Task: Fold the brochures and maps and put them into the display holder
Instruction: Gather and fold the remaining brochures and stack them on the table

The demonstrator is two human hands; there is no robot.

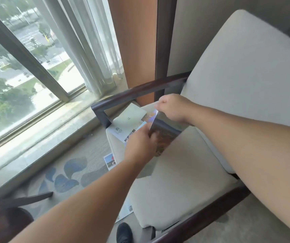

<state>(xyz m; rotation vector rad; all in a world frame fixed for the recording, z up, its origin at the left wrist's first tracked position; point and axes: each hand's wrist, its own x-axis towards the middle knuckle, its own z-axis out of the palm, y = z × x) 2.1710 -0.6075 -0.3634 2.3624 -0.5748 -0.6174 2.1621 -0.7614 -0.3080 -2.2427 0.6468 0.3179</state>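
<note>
While right hand (172,107) pinches the brochure (165,129), left hand (140,145) gripping its lower edge, over chair cushion (184,183).

Daylight enters through the window (23,55) at my left; the scene outside it is bright and slightly washed out. My forearms cast soft shadows on the seat cushion (175,186). Glare whitens the glossy brochure (165,127) I hold. Wide-angle distortion bows straight edges. The lower-left corner is out of focus.

left hand (140,142): arm outstretched, fingers curled round brochure (166,131) | right hand (172,108): arm outstretched (bare forearm), pinching its top edge
</note>
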